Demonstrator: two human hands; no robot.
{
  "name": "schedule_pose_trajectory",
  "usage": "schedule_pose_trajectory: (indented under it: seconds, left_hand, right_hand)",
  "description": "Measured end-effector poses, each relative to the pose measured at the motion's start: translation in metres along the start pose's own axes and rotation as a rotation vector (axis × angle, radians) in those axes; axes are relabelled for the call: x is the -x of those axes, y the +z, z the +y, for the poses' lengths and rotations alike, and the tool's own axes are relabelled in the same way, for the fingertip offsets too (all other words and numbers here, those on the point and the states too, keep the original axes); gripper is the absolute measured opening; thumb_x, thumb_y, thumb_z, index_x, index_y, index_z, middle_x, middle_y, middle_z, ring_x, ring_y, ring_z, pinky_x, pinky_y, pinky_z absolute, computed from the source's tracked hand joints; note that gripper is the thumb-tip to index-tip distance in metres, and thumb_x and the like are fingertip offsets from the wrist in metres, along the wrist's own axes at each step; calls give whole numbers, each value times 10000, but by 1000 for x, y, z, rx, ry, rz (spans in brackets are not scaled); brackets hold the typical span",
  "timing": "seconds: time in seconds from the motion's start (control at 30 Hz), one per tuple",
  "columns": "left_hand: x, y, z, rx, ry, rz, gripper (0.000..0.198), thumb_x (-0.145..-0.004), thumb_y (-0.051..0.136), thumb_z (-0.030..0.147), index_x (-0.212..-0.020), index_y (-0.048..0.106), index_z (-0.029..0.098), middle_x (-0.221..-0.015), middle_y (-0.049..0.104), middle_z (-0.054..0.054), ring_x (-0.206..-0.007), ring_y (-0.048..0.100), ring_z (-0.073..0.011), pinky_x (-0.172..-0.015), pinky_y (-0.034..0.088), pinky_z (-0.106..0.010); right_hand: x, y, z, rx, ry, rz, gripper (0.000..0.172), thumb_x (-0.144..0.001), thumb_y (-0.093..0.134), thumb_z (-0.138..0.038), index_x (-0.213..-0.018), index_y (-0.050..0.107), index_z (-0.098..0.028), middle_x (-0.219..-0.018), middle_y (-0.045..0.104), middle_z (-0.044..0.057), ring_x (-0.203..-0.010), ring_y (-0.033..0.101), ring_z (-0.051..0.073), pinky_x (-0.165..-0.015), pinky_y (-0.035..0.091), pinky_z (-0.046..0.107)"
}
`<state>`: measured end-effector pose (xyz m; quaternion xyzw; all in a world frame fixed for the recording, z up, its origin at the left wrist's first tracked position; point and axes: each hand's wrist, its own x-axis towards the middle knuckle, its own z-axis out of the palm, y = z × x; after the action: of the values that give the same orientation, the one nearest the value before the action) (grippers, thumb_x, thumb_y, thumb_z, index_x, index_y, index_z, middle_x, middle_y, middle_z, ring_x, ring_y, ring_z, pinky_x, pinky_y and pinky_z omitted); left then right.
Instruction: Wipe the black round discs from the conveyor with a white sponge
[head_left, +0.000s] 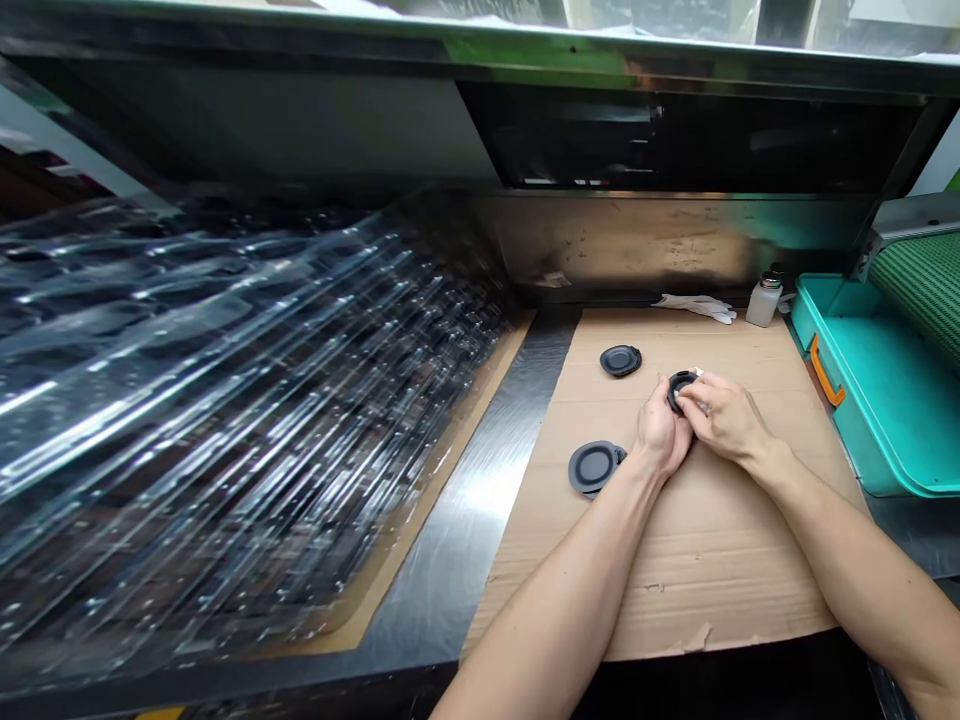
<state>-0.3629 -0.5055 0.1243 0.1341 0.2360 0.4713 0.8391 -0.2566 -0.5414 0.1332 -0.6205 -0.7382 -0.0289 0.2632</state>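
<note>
Over the cardboard sheet (720, 560), my left hand (660, 432) is closed around a small black round part (681, 385) with a raised rim. My right hand (724, 415) meets it there, thumb and fingers pinched at the part's face. Something small and white shows by the right fingertips, too small to name. A similar black round part (620, 360) lies on the cardboard, left of and beyond my hands. Nearer to me, another black round part (595, 466) lies beside my left forearm, which hides its edge.
Tall stacks of clear plastic trays (247, 430) fill the left side. A teal bin (885, 400) with an orange handle stands at right, beside a green conveyor belt (926, 280). A white glove (697, 306) and a small bottle (763, 300) sit at the back, before a metal panel (637, 245).
</note>
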Motion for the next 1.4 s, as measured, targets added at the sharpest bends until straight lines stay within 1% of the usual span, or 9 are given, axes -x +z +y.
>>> schedule_pose_trajectory:
  seconds: [0.2,0.37,0.53,0.7,0.83,1.0,1.17,1.27,1.4]
  left_hand:
    - [3,4,-3,-16,7,-5,463,-1107,335,296,-900,716,132,-914,763,-82,-1044,727,-175,-1056,524,-279]
    - [2,3,5,-34,15,24,511,-1113,297,314,-899,720,123,-882,760,-91,-944,731,-176,-988,559,-299]
    - [1,3,-1,-54,-13,13,465,-1105,334,304,-922,720,120,-917,761,-94,-964,717,-175,-980,552,-293]
    - [-4,-2,8,-48,6,27,469,-1097,311,324,-953,710,123,-920,740,-109,-919,705,-197,-846,574,-308]
    - [-8,-4,25,8,-8,97,490,-1097,270,382,-942,658,125,-919,714,-142,-736,661,-181,-574,493,-249]
    - [-1,0,32,108,-62,86,473,-1087,280,398,-966,648,126,-969,699,-171,-749,656,-187,-559,500,-243]
    - [4,3,34,117,-62,53,496,-1088,278,415,-968,657,118,-976,706,-176,-739,650,-184,-577,506,-252]
    - [3,2,34,60,-6,33,476,-1082,310,416,-978,671,123,-1028,725,-182,-835,693,-215,-610,501,-261]
    - [0,-1,30,-4,88,-8,363,-1055,367,347,-1031,669,147,-1056,745,-159,-1007,727,-260,-716,544,-299]
  right_hand:
    - [-1,-1,3,22,46,109,255,-1047,502,-277,-983,738,-205,-996,694,80,-962,628,208,-828,464,289]
    - [-2,-5,7,-24,-85,-71,201,-1013,555,-233,-934,740,-217,-1011,709,61,-945,636,196,-827,465,281]
    - [-2,-7,9,60,19,45,243,-1037,518,-267,-979,744,-198,-1005,707,89,-951,629,218,-834,462,305]
    - [-3,-10,11,-142,-106,-119,173,-979,604,-244,-919,766,-229,-969,727,39,-918,651,178,-808,462,265]
    - [-4,-25,22,48,163,-12,245,-1008,555,-327,-1014,785,-242,-1004,732,50,-912,656,195,-769,440,284]
    - [-4,-37,32,359,451,-64,322,-1022,506,-345,-1062,787,-192,-1083,740,131,-1020,644,285,-863,431,366]
    - [0,-20,23,397,194,-109,462,-1044,513,-485,-1418,633,-242,-1436,604,160,-1264,511,341,-1026,376,458]
    - [0,-9,21,353,134,-203,365,-1058,493,-387,-1332,682,-239,-1253,694,161,-1152,563,328,-984,395,464]
    - [-4,-5,24,156,195,46,359,-1043,515,-356,-1300,692,-179,-1184,712,161,-1083,588,301,-975,423,419]
